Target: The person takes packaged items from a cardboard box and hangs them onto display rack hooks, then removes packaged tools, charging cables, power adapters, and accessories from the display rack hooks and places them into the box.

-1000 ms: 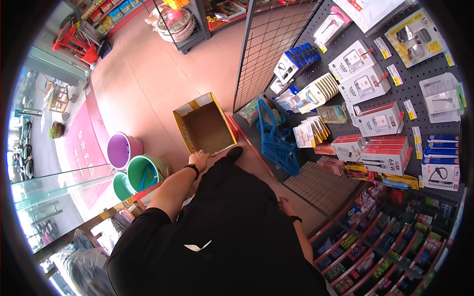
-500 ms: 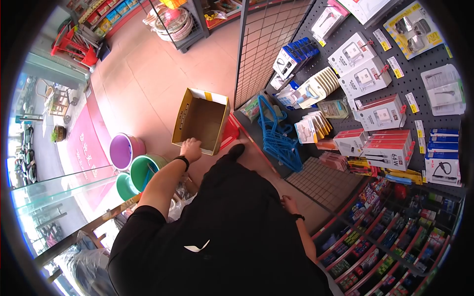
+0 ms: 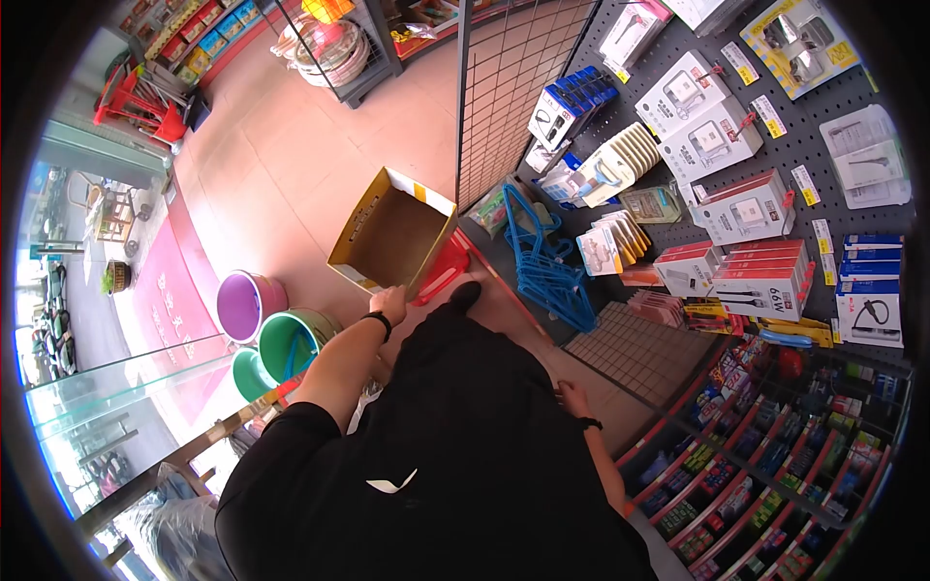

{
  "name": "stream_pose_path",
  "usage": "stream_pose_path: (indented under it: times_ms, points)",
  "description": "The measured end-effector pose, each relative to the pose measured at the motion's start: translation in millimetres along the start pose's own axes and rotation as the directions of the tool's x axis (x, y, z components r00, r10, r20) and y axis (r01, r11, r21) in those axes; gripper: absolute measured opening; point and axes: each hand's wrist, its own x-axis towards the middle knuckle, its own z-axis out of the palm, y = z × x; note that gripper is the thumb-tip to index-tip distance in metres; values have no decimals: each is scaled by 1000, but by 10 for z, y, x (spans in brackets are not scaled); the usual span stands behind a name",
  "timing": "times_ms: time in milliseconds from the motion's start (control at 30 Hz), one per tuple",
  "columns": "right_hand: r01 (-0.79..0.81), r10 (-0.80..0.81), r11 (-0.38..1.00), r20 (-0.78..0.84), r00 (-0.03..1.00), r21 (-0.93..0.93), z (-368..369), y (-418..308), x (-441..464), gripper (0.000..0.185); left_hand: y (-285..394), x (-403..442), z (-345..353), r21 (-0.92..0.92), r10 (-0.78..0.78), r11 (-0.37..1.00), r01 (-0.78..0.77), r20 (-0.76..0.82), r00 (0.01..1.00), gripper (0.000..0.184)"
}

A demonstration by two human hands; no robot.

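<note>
My left hand [image 3: 389,304] is closed on the near edge of an open-topped cardboard box [image 3: 397,237], brown inside with yellow and white on its rim. The box looks empty and tilts, its mouth facing me. Just behind and to the right of it is a red plastic object [image 3: 448,266], partly covered by the box. My right hand [image 3: 573,399] hangs low beside my black clothing, fingers slightly apart and partly hidden, with nothing visible in them.
Purple [image 3: 250,304] and green buckets [image 3: 289,346] stand to the left. Blue hangers [image 3: 542,261] lean at the right, below a pegboard [image 3: 668,107] of packaged goods. A wire mesh panel [image 3: 509,87] rises ahead. Shelves [image 3: 765,465] of small packets fill the lower right.
The box has turned and tilted in my left hand, its far side swinging to the right. My left hand has moved slightly right and down. The right hand has hardly moved.
</note>
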Motion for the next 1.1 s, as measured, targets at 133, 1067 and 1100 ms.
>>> stream_pose_path:
  times_ms: [133,1067,1100]
  points:
    - [21,-21,1000,25,999,0,2,34,-47,40,-251,-146,-52,81,74,994,-72,-12,997,20]
    - [-9,8,997,5,1000,78,126,151,143,43,-181,157,133,-328,-94,941,84,-14,995,36]
    - [5,-6,998,6,1000,70,124,139,126,43,-194,162,133,-336,-95,937,90,1,995,36]
